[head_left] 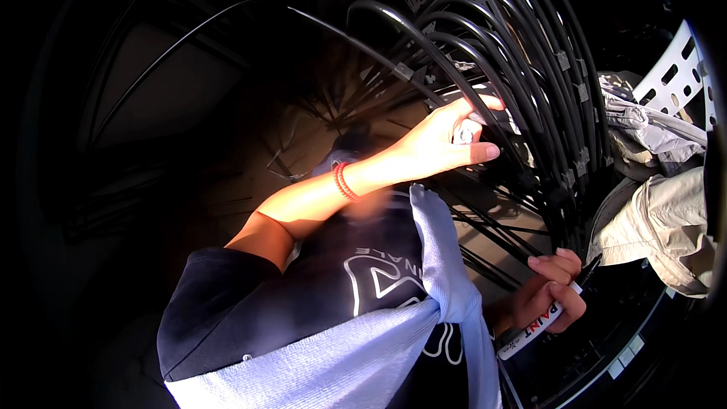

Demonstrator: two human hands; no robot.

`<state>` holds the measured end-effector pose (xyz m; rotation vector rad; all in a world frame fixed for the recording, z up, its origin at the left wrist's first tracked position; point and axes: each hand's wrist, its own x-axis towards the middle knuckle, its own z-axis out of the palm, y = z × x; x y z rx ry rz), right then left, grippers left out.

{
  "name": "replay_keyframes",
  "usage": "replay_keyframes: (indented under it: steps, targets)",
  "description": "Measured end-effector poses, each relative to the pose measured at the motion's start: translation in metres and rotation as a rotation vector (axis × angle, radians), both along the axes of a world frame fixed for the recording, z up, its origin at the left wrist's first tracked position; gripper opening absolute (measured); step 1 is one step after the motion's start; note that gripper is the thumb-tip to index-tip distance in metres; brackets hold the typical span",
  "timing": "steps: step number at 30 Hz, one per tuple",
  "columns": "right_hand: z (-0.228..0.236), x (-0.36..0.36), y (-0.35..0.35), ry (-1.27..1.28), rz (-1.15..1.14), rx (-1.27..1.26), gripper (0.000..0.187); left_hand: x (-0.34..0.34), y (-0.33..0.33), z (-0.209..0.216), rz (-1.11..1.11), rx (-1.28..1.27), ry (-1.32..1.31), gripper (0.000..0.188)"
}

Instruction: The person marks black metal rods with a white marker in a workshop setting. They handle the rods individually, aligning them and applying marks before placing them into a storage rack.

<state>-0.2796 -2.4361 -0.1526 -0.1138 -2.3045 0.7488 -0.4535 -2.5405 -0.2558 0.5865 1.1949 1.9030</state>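
My left hand [454, 136], with a red bracelet [344, 182] on its wrist, reaches to a bundle of black cables [522, 53]. Its index finger and thumb are stretched apart beside the cables. A small whitish, crumpled-looking thing [466, 133] sits in the curled fingers; its kind does not show. Lower right, my right hand [556, 291] is closed round a white paint marker [522, 339] with red and black print. The marker's dark tip points up and right, close to the lower end of the cables.
White perforated metal brackets [674, 76] stand at the right and top. Beige and grey cloth [651, 212], seemingly another person's clothing, is close at the right. More thin cables [485, 235] run below my left hand. A light blue towel [447, 280] hangs knotted across my dark shirt.
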Motion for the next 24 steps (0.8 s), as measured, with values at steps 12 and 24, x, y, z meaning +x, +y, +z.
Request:
replay_keyframes:
  steps: [12,24]
  targets:
    - [-0.029,-0.037,-0.031,-0.041,0.291,-0.277,0.013,-0.010,-0.038,-0.054,0.067,-0.392,-0.214,0.036]
    - [-0.041,0.000,-0.041,0.019,0.164,-0.336,0.013,0.001,-0.014,-0.046,0.084,-0.246,-0.371,0.020]
